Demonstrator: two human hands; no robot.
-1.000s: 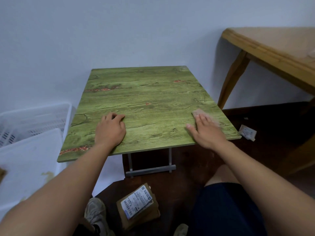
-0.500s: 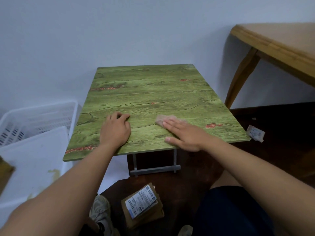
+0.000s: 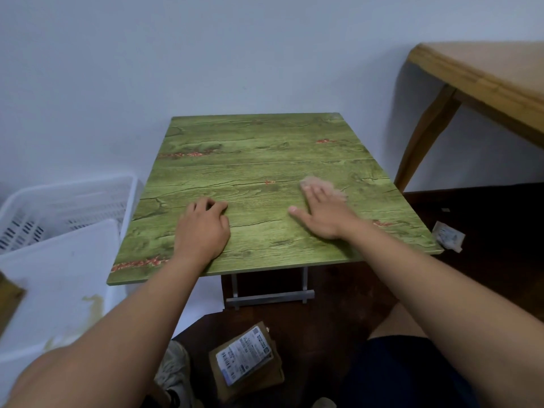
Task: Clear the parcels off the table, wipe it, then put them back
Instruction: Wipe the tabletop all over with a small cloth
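Observation:
A small green wood-grain table (image 3: 265,154) stands against the wall with nothing on it but my hands. My right hand (image 3: 322,212) lies flat on a pinkish cloth (image 3: 319,184), pressing it to the right half of the top; only the blurred far edge of the cloth shows past my fingers. My left hand (image 3: 203,228) rests palm down with curled fingers near the front edge, holding nothing. Brown cardboard parcels (image 3: 245,359) with a white label lie stacked on the dark floor under the table's front.
White plastic crates (image 3: 59,219) stand to the left of the table. A light wooden table (image 3: 482,75) juts in at the upper right. A small white packet (image 3: 449,235) lies on the floor on the right. My shoe (image 3: 173,369) is beside the parcels.
My right hand swept the cloth from the front right corner leftward to the middle, then back right and a little farther up the top. My left hand stayed in place.

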